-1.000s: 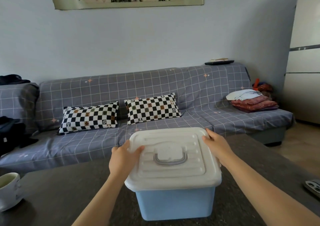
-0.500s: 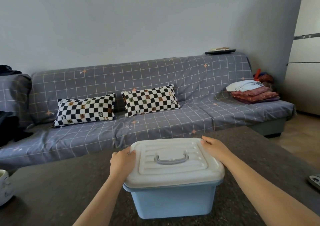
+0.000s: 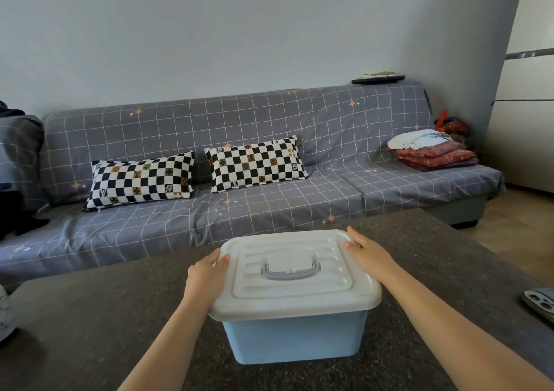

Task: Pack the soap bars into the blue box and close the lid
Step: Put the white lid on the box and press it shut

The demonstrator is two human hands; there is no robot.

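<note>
The blue box (image 3: 295, 339) stands on the dark table (image 3: 99, 315) in front of me. Its white lid (image 3: 295, 294), with a grey handle (image 3: 290, 272) lying flat in the middle, covers the whole top. My left hand (image 3: 207, 273) grips the lid's left edge, thumb on top. My right hand (image 3: 368, 252) rests on the lid's far right corner, fingers curled over the rim. No soap bars show; the inside of the box is hidden.
A phone (image 3: 539, 300) lies at the table's right edge and a white cup (image 3: 4, 315) at the left edge. Behind the table is a grey checked sofa (image 3: 269, 180) with two checkered pillows and folded clothes (image 3: 434, 153).
The box with its lid has sunk lower in view and now sits on the table. Both hands stayed on the lid's left and right edges.
</note>
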